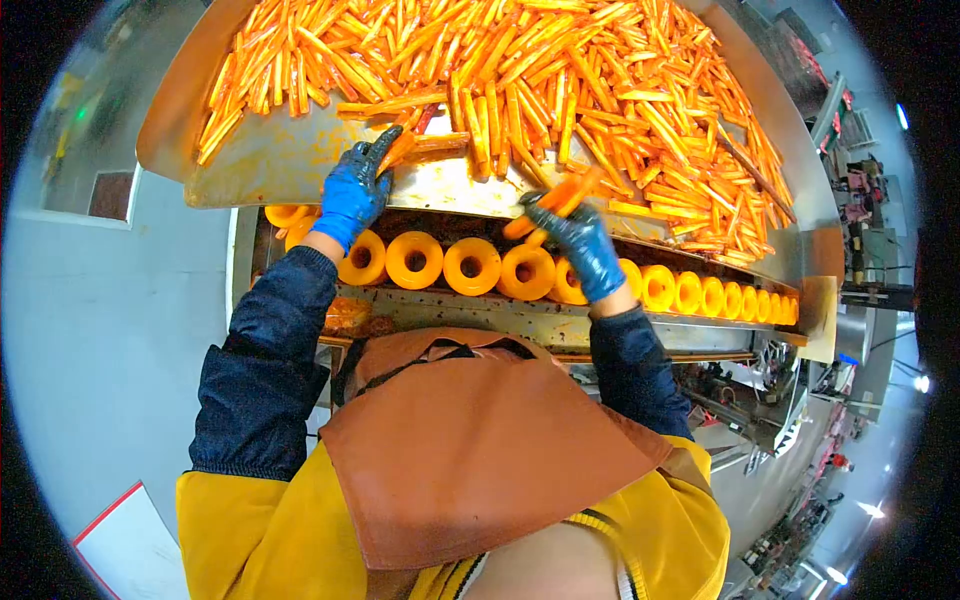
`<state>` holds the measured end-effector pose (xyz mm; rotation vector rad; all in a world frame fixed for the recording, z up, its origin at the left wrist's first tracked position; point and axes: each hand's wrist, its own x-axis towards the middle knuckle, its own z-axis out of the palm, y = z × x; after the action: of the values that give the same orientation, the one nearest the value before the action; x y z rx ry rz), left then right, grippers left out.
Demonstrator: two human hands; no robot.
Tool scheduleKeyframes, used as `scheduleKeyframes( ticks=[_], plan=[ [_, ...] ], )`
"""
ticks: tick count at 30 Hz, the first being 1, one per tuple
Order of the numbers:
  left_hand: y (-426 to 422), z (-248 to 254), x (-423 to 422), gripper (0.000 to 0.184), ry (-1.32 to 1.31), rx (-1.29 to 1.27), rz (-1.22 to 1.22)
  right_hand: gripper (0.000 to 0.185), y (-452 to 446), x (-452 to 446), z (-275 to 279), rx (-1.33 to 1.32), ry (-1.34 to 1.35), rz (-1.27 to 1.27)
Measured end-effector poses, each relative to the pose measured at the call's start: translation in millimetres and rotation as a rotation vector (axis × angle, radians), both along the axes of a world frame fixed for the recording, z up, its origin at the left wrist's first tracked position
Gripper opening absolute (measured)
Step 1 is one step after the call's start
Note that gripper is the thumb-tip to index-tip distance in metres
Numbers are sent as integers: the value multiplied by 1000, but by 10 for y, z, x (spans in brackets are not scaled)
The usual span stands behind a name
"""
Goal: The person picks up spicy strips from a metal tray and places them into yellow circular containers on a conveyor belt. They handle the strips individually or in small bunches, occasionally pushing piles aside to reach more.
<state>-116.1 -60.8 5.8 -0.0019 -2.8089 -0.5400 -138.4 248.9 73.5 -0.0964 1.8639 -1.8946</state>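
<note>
Many orange sticks (500, 70) lie heaped on a metal tray (265, 160). My left hand (355, 190), in a blue glove with dark fingertips, is at the tray's front edge, its fingers closed on an orange stick (425, 143). To the right, my right hand (580, 235), in a wet dark-blue glove, is closed round a few short orange sticks (560, 195). Below both hands runs a row of yellow-orange rings with dark round holes (472, 267). My right hand covers part of one ring.
A metal ledge (470, 308) runs in front of the rings, with orange residue (345, 315) at its left. The tray's raised metal side (175, 110) stands at the left. Machinery (740, 395) is at the right, and a long dark stick (755, 172) lies on the heap.
</note>
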Motion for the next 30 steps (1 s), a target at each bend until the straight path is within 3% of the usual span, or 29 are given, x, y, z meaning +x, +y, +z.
scheduleKeyframes(
  ticks=[2,4,6,12,16,17,18,20,22,24,26,27,28,30],
  plan=[
    [-3,-5,-11,67,-11,10,-2,26,71,160,-385,180,-68,170],
    [-16,1,-5,67,-9,-4,-15,21,-26,315,-604,318,177,176],
    [-17,-3,-7,67,11,-29,-5,25,-62,407,-723,179,143,-29],
    [-2,5,-18,66,-16,5,-6,27,-356,532,-582,42,141,104],
    [8,37,9,64,-32,7,12,31,-284,398,-600,410,293,324],
    [6,38,8,64,-32,8,14,31,-271,331,-610,393,498,110],
    [10,39,8,64,-22,21,10,29,-217,141,-683,369,511,43],
    [17,21,6,64,-12,35,4,30,-185,-154,-358,868,955,-58],
    [-7,-23,-10,65,13,44,-7,38,-141,-448,-406,1084,842,88],
    [-8,-17,4,66,-13,7,-4,38,-72,-635,-473,1099,862,171],
    [-15,16,-13,68,-34,-27,8,33,0,-890,-533,857,766,30],
    [-3,30,-8,68,-38,-11,6,31,1,-1000,-350,782,533,-39],
    [5,40,-8,67,-42,4,4,38,5,-1082,-82,906,559,-61],
    [6,31,-14,67,-24,-10,4,45,86,-1603,-333,1073,670,-142]
  ],
)
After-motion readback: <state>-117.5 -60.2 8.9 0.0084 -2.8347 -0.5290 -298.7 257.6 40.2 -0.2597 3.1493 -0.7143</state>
